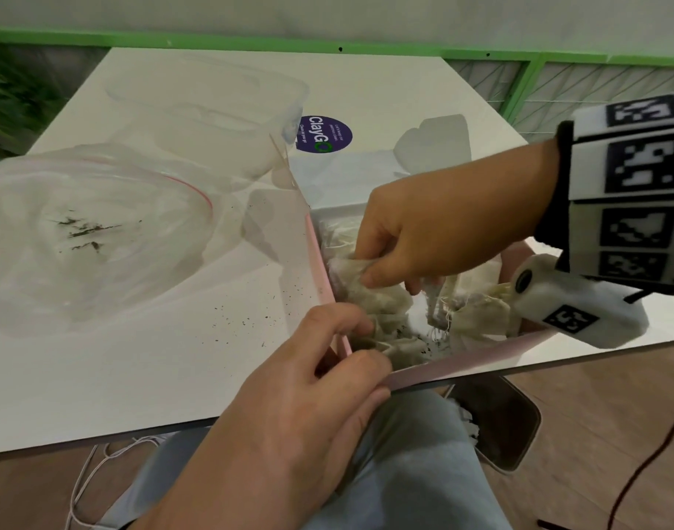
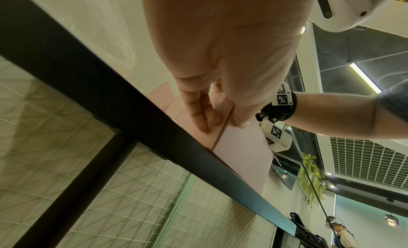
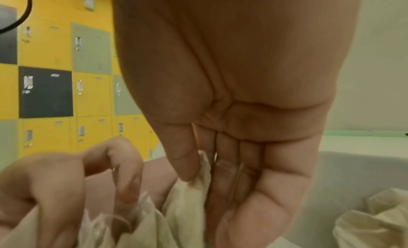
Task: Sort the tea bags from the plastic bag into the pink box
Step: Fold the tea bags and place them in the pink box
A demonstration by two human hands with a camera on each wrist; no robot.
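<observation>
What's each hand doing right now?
Left hand: grips the near corner of the pink cardboard box.
Right hand: pinches a crumpled off-white tea bag inside it.

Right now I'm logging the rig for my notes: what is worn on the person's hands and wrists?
Both hands are bare. The right hand has a black wristband carrying white blocks with black square markers, and a white rounded camera pod below it. The left hand shows nothing worn in the head view.
</observation>
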